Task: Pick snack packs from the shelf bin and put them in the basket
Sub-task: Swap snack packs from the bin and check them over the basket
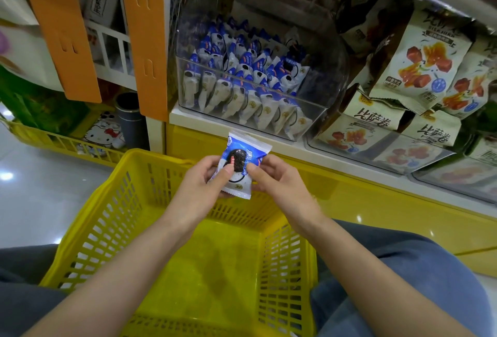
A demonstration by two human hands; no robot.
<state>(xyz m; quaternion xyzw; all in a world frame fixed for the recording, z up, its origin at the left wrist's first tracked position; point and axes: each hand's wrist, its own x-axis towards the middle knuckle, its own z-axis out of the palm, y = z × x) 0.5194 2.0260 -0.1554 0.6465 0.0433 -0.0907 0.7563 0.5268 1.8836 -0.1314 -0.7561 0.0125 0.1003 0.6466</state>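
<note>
Both the left hand (200, 180) and the right hand (279, 179) pinched one blue-and-white snack pack (240, 166) showing a dark cookie, above the yellow basket (113, 202). Behind, the clear shelf bin (317, 110) held many matching packs.

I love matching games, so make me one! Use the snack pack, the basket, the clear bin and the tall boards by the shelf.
Things:
1. snack pack
2. basket
3. clear bin
4. tall boards

Clues:
A. yellow, with slotted walls
B. on the shelf, full of blue-and-white packs
C. orange, left of the bin
D. pinched by the left hand and right hand

Pairs: 1-D, 2-A, 3-B, 4-C.
</note>
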